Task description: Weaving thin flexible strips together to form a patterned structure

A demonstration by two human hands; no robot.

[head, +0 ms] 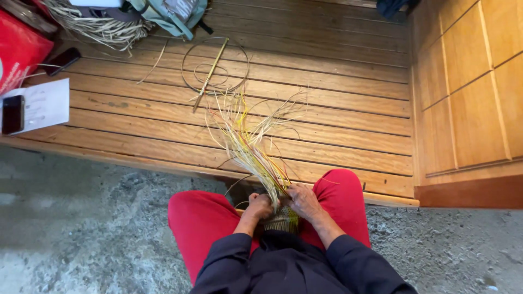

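Wooden floorboards (327, 103) filled the upper frame, a wire hoop (215, 65) at top centre. At lower centre, both hands closed on a small woven piece (282, 219) (between red-trousered knees): left hand (259, 206) gripping its left edge, right hand (304, 200) its right. Loose straw strands (248, 139) rose from it toward the upper left, equally near both hands.
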